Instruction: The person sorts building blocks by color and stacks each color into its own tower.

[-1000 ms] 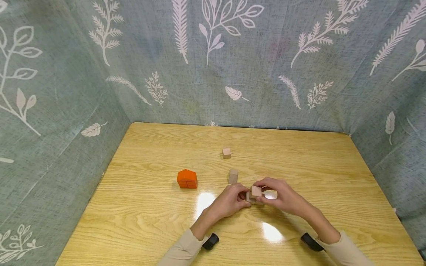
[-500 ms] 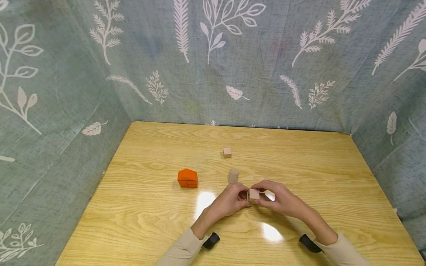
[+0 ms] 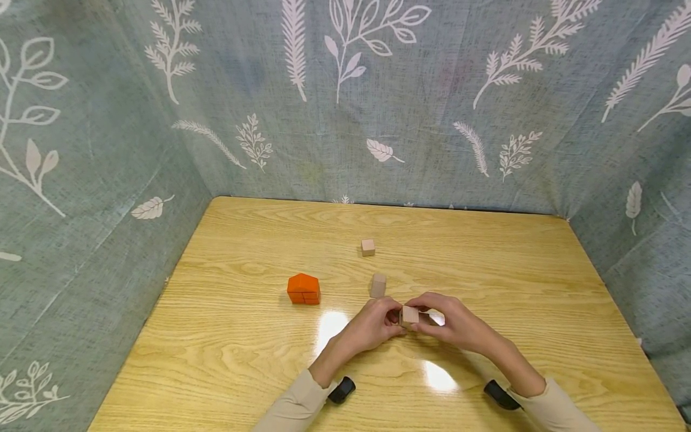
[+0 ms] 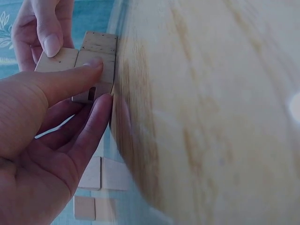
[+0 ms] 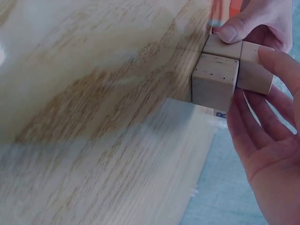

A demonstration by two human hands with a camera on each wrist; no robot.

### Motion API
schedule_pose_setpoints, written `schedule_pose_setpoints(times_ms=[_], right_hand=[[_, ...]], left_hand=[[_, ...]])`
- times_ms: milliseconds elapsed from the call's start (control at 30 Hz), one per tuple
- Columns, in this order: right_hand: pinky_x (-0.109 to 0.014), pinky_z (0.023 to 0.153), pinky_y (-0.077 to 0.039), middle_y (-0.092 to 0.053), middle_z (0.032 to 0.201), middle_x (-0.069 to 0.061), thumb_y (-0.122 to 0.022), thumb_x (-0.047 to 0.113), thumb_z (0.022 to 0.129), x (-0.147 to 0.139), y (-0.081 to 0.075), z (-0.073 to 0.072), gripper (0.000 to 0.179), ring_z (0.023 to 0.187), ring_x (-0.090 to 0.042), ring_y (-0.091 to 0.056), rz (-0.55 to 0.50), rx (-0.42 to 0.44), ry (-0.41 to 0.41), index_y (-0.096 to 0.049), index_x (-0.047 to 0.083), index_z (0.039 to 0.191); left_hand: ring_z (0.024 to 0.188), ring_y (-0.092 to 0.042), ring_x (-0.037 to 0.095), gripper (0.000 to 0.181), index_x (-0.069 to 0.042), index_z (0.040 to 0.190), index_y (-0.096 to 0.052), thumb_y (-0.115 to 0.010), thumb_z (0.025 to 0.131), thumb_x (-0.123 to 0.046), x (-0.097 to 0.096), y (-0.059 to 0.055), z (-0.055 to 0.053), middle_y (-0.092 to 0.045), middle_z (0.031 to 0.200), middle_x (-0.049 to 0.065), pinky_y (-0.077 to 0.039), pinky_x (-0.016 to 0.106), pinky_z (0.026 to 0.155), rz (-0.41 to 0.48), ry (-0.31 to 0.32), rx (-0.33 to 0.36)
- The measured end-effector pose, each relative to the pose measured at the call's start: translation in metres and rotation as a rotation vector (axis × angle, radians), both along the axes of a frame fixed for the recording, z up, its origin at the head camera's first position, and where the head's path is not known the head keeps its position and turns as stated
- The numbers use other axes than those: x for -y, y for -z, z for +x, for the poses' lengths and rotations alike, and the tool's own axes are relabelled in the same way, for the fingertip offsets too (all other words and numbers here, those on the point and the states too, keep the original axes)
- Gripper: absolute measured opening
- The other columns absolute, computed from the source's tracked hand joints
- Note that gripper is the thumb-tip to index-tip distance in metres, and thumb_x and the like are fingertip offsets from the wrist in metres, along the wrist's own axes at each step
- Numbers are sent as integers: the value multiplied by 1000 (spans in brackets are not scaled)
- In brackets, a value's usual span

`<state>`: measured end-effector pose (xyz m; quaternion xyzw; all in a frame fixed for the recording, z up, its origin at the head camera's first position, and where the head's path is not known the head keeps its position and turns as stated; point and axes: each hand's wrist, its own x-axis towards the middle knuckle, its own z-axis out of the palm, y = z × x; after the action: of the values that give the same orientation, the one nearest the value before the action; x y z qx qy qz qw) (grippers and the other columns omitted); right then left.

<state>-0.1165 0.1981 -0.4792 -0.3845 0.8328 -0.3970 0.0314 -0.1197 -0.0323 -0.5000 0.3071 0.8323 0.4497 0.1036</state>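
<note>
My left hand pinches a plain wooden cube that stands on the table, thumb on one side and fingers on the other. Against it stands a second wooden cube, its near face dotted with small specks. On top, a third wooden cube is pinched by my right hand between thumb and fingers. It touches the lower cubes in the right wrist view; whether it bridges both I cannot tell. From the head view the upper cube and the fingers hide most of the lower pair.
Just behind the left hand lies an oblong wooden piece. Farther back is a single wooden cube. To the left stands an orange block house with a peaked top. A leaf-patterned curtain encloses the wooden table.
The right hand has shifted slightly left and carried the upper cube over the lower ones. My left hand keeps its hold in the same place.
</note>
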Motion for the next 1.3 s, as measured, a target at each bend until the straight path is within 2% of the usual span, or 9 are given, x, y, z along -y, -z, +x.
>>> schedule_pose_setpoints(times_ms=[133, 367, 500, 667, 900, 1033, 1167, 1300], right_hand=[[-36, 84, -60, -70, 113, 6, -79, 13, 93, 0, -1, 0, 32, 101, -9, -66, 8, 5, 4, -69, 9, 124], [-37, 87, -59, -70, 115, 7, -79, 16, 93, -1, -2, -1, 33, 105, -10, -66, 36, 13, 6, -70, 9, 124], [-38, 87, -59, -70, 115, 8, -79, 16, 93, -1, -2, -1, 33, 105, -10, -66, 40, 14, 5, -70, 9, 124], [-39, 87, -59, -70, 115, 6, -79, 16, 93, -2, -1, -2, 33, 105, -11, -67, 34, 13, -8, -70, 9, 124], [-44, 92, -57, -69, 124, -1, -75, 26, 97, -5, -8, -7, 41, 113, -18, -66, 79, 82, -4, -65, 6, 132], [-47, 95, -55, -69, 126, -9, -70, 21, 101, -7, -14, -14, 37, 115, -24, -65, 58, 104, 27, -64, 3, 132], [-46, 93, -56, -69, 124, -13, -65, 12, 103, -7, -17, -24, 28, 113, -24, -65, 38, 49, 49, -65, 1, 129], [-47, 90, -57, -70, 120, -14, -67, 8, 101, -4, -19, -36, 26, 110, -25, -67, 33, -21, 75, -66, 0, 126]], left_hand=[[78, -59, 5, 21, -1, 105, -73, -83, 87, -6, 0, 0, 0, -65, 90, 1, -50, 14, 68, 0, 4, -6], [78, -62, 8, 25, -3, 107, -72, -84, 88, -12, 0, -2, 2, -67, 91, 1, -49, 12, 67, -33, 19, -64], [81, -64, 6, 30, -4, 111, -71, -84, 88, -17, 1, -5, 4, -70, 96, 2, -51, 12, 70, -31, 4, -52], [81, -64, 1, 26, -3, 110, -73, -83, 88, -13, 0, -7, 5, -72, 98, 4, -53, 14, 72, -5, -2, -51], [77, -63, 0, 20, -2, 105, -74, -83, 88, -9, -1, -7, 5, -72, 93, 5, -52, 11, 68, -4, -10, -55], [75, -62, 0, 18, -2, 102, -73, -83, 88, -9, -2, -7, 5, -72, 91, 4, -51, 11, 67, -4, -13, -45], [75, -62, -1, 18, -3, 101, -73, -83, 88, -12, -2, -7, 5, -72, 91, 2, -51, 11, 67, -6, -15, -27], [75, -62, -2, 20, -3, 102, -74, -84, 87, -13, -2, -6, 5, -71, 91, 1, -51, 11, 67, -8, -25, -19]])
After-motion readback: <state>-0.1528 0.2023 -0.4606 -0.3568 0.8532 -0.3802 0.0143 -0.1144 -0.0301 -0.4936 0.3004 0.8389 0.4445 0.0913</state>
